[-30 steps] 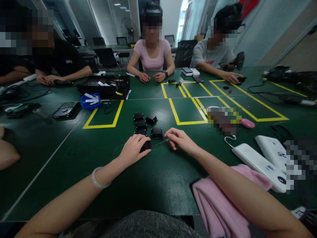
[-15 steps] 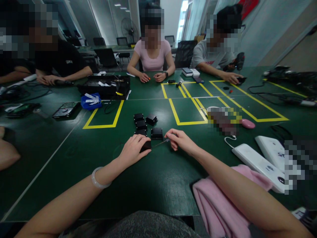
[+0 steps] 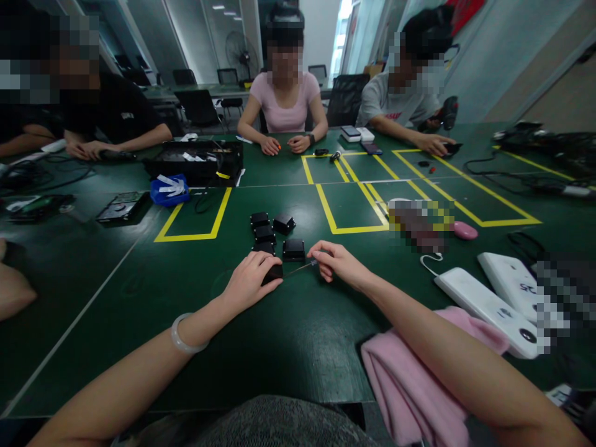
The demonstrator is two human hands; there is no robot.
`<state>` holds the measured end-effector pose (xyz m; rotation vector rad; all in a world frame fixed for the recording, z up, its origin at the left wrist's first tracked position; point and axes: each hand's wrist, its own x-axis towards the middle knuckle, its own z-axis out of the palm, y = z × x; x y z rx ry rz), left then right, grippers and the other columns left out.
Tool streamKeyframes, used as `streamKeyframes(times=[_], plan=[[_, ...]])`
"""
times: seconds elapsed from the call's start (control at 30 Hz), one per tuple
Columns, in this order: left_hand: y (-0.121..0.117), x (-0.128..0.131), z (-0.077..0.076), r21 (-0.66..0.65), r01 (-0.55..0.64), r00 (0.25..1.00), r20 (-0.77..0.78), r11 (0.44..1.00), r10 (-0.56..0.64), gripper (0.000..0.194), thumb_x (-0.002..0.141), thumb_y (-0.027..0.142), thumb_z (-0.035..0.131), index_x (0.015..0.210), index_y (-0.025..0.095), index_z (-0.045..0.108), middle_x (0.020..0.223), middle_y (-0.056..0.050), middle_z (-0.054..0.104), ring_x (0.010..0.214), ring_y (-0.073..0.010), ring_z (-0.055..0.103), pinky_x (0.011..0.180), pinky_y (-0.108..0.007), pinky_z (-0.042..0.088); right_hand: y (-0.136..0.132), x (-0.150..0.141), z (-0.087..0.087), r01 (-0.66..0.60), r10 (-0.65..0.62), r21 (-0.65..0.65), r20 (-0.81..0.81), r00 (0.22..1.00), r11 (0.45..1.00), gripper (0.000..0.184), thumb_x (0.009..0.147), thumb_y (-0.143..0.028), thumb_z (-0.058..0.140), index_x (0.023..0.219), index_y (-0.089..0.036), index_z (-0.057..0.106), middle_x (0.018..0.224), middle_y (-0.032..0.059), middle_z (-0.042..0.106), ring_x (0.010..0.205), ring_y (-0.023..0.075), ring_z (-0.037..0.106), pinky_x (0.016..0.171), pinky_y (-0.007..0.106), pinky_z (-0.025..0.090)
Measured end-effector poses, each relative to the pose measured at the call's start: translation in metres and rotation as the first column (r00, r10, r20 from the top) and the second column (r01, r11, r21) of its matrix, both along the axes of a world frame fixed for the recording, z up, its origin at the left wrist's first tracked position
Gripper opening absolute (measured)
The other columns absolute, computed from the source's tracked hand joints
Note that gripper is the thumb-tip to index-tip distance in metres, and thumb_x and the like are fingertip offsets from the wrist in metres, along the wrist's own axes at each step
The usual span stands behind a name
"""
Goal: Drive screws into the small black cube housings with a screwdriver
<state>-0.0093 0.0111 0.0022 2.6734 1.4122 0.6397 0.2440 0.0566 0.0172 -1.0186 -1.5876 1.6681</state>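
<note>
My left hand (image 3: 251, 273) is closed around a small black box (image 3: 274, 273) on the green table. In my right hand (image 3: 333, 259) a screwdriver (image 3: 300, 269) is pinched between the fingers. Its thin shaft points left, and the tip is at or close to the right side of the held box; contact is too small to make out. Just beyond my hands, several similar black boxes (image 3: 264, 233) lie grouped together. One black box (image 3: 293, 249) sits between the hands, a little farther away.
Yellow tape outlines mark the green table (image 3: 279, 347). A pink cloth (image 3: 395, 366) and white power banks (image 3: 484, 310) lie on the right. A blue tray (image 3: 170, 190) and a black case (image 3: 200, 162) stand at the left. Several people sit around the table.
My hands keep nearly the same pose on the box and the screwdriver. The whole view has shifted very slightly.
</note>
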Motion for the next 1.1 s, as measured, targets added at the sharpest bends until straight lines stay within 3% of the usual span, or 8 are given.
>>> streamKeyframes(times=[0.13,0.3,0.47,0.57,0.77,0.97,1.1], plan=[[-0.0003,-0.0002,0.0011,-0.008,-0.001,1.000,0.004,1.000,0.001,0.028,0.090,0.027,0.065,0.116,0.021,0.056,0.113,-0.009,0.062,0.106,-0.0275,0.058,0.087,-0.043,0.053,-0.0004,-0.0001,0.0012,0.004,-0.004,0.016,-0.012,1.000,1.000,0.027,0.086,-0.041,0.064,0.097,-0.019,0.052,0.048,-0.0116,0.045,0.040,0.0081,0.046,0.041,0.020,0.037],[-0.0006,-0.0009,0.0016,-0.009,0.002,1.000,0.009,1.000,-0.002,0.029,0.090,0.027,0.066,0.116,0.020,0.056,0.113,-0.009,0.062,0.106,-0.0273,0.058,0.087,-0.043,0.054,-0.0013,-0.0014,0.0023,-0.003,0.003,0.042,0.003,1.000,0.999,0.028,0.090,-0.045,0.058,0.087,-0.019,0.051,0.044,-0.0131,0.035,0.037,0.0067,0.041,0.041,0.019,0.034],[-0.0004,-0.0019,-0.0018,-0.008,0.010,0.999,0.037,1.000,-0.009,0.030,0.090,0.025,0.067,0.117,0.020,0.055,0.115,-0.009,0.060,0.109,-0.0277,0.056,0.090,-0.043,0.053,-0.0010,0.0000,0.0021,-0.005,0.001,0.103,0.035,0.999,0.995,0.027,0.088,-0.044,0.062,0.091,-0.021,0.047,0.048,-0.0112,0.047,0.040,0.0081,0.046,0.040,0.019,0.036],[-0.0005,-0.0020,-0.0033,-0.020,0.017,0.998,0.064,1.000,-0.016,0.031,0.090,0.024,0.066,0.118,0.020,0.055,0.115,-0.009,0.060,0.110,-0.0274,0.055,0.090,-0.043,0.053,-0.0010,0.0006,0.0018,-0.010,0.006,0.090,0.045,0.999,0.996,0.028,0.087,-0.045,0.062,0.091,-0.021,0.047,0.049,-0.0108,0.048,0.039,0.0081,0.046,0.039,0.019,0.036],[-0.0008,-0.0016,-0.0029,-0.048,0.012,0.998,0.070,0.999,-0.008,0.029,0.090,0.023,0.066,0.117,0.020,0.055,0.115,-0.009,0.059,0.110,-0.0277,0.055,0.088,-0.043,0.054,-0.0022,-0.0009,0.0019,0.001,-0.005,0.098,0.040,0.999,0.995,0.029,0.090,-0.046,0.058,0.083,-0.021,0.046,0.041,-0.0134,0.036,0.034,0.0071,0.040,0.038,0.018,0.029],[0.0001,-0.0023,-0.0021,-0.059,0.017,0.997,0.071,0.998,-0.013,0.027,0.090,0.025,0.065,0.116,0.020,0.056,0.115,-0.009,0.059,0.108,-0.0276,0.055,0.087,-0.044,0.054,-0.0014,0.0017,0.0026,-0.018,0.014,0.090,0.044,0.999,0.996,0.028,0.087,-0.044,0.062,0.089,-0.021,0.047,0.049,-0.0110,0.047,0.040,0.0078,0.045,0.039,0.019,0.034],[0.0004,-0.0028,-0.0015,-0.072,0.020,0.997,0.070,0.997,-0.015,0.026,0.091,0.025,0.064,0.115,0.021,0.057,0.116,-0.009,0.058,0.107,-0.0269,0.055,0.085,-0.043,0.054,-0.0001,0.0017,0.0004,-0.026,0.024,0.064,0.029,0.999,0.998,0.031,0.088,-0.048,0.060,0.085,-0.021,0.047,0.044,-0.0126,0.039,0.037,0.0075,0.042,0.039,0.019,0.031]])
